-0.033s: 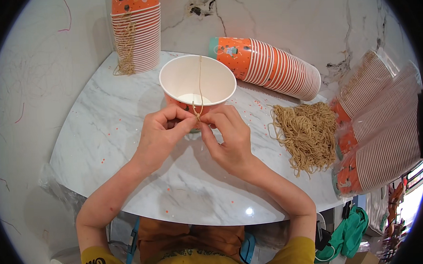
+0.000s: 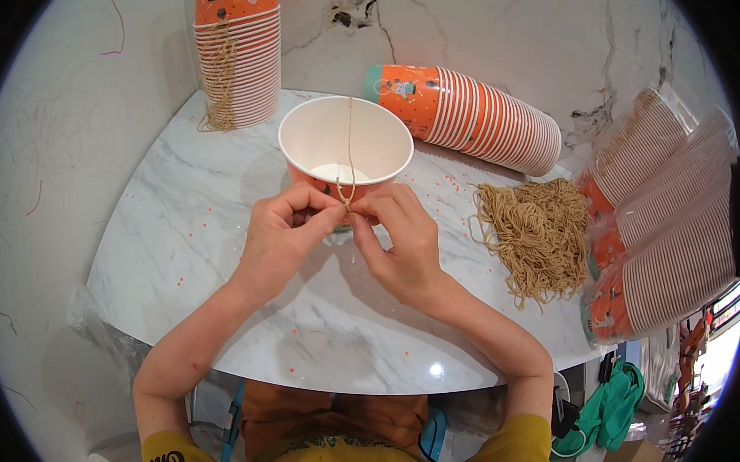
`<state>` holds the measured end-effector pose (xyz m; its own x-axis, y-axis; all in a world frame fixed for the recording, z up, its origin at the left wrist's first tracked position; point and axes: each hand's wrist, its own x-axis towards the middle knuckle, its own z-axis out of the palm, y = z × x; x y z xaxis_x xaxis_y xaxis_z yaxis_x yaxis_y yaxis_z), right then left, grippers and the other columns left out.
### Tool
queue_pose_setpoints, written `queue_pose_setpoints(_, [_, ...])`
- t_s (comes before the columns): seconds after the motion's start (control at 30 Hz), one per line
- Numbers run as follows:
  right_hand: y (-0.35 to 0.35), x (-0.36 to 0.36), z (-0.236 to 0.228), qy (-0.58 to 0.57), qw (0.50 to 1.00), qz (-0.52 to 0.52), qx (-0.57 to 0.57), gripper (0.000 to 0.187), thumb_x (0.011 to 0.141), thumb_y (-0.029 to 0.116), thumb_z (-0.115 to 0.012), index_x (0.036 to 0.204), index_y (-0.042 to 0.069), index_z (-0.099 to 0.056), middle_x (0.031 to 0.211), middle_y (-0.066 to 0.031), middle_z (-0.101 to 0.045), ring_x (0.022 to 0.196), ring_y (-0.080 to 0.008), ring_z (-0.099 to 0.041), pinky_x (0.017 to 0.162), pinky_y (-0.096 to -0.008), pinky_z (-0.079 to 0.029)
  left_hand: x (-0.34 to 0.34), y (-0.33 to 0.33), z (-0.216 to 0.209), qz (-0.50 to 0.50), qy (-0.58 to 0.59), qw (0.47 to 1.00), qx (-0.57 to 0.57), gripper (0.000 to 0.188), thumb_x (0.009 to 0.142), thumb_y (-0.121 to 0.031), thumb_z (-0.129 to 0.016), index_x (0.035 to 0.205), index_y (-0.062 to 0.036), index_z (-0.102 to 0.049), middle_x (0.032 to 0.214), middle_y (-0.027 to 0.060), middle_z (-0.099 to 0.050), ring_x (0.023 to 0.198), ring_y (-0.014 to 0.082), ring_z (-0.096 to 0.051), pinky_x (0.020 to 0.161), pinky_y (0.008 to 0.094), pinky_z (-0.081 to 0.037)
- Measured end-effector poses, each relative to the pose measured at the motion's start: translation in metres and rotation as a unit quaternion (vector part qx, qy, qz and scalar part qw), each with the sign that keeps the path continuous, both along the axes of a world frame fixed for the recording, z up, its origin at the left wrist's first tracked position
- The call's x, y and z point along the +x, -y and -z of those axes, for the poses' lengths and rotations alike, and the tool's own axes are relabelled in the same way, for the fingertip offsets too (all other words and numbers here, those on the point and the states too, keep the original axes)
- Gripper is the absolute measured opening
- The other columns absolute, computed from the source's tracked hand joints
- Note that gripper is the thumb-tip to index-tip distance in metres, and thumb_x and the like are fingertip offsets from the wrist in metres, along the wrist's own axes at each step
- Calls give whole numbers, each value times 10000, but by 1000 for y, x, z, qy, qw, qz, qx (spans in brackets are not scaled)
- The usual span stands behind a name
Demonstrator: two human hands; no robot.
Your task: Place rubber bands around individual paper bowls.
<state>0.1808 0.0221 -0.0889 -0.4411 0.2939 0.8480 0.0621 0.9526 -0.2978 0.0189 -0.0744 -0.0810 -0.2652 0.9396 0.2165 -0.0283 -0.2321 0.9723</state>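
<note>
A large orange paper bucket [image 2: 299, 123] with a white inside stands upright on the table before me. A thin tan string [image 2: 350, 141] runs over its far rim, across the opening and out over the near rim. At the near side the string meets in a small knot between my fingertips. My left hand [image 2: 283, 235] pinches the string just left of the knot, thumb against forefinger. My right hand [image 2: 399, 242] pinches it on the right side. Both hands hide part of the bucket's front.
A marble-patterned table [image 2: 308, 333] bears a heap of tan strings [image 2: 539, 236] at right. Behind lies a toppled stack of orange paper buckets [image 2: 489, 122]; another stack [image 2: 239, 71] stands back left, with strings hanging on it. Plastic-wrapped stacks [image 2: 676, 251] line the right edge.
</note>
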Motion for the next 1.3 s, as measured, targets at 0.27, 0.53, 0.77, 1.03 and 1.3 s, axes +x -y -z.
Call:
queue_pose_setpoints(0.27, [0,6,-5,26,939,-112,-325,88,885,14,-673,948,-2,-615,858,-44,-631,793,-122,-595,720,-297,-493,1,1,-3,-22,-12,1000,6,88,974,-79,-680,988,6,-700,917,-3,-707,838,40,-612,758,214,-492])
queue_pose_setpoints(0.53, [-3,8,-8,28,902,-154,-403,82,905,63,-649,937,0,-608,869,-7,-638,794,-94,-567,751,-271,-468,1,-7,11,-37,-70,994,74,39,950,-31,-668,970,2,-659,942,-24,-644,762,31,-557,690,202,-456])
queue_pose_setpoints(0.77, [-7,9,-7,74,878,-181,-436,95,914,88,-644,926,3,-602,848,-8,-637,768,-88,-567,709,-273,-470,7,-6,10,-105,-264,943,174,99,887,54,-667,964,-5,-648,885,21,-598,666,76,-536,568,247,-423])
queue_pose_setpoints(1.03, [-5,9,-8,58,928,-118,-349,120,943,102,-647,961,-16,-655,818,-48,-690,695,-102,-593,637,-276,-478,8,-8,15,-119,-273,936,189,111,897,54,-676,993,1,-661,899,44,-626,680,113,-585,589,267,-462])
queue_pose_setpoints(1.3, [-1,7,-11,58,908,-146,-388,159,950,119,-727,988,-28,-680,868,-32,-703,765,-85,-618,660,-249,-487,6,-9,16,-116,-241,943,198,135,911,61,-666,1032,1,-686,919,49,-650,733,108,-608,633,254,-483])
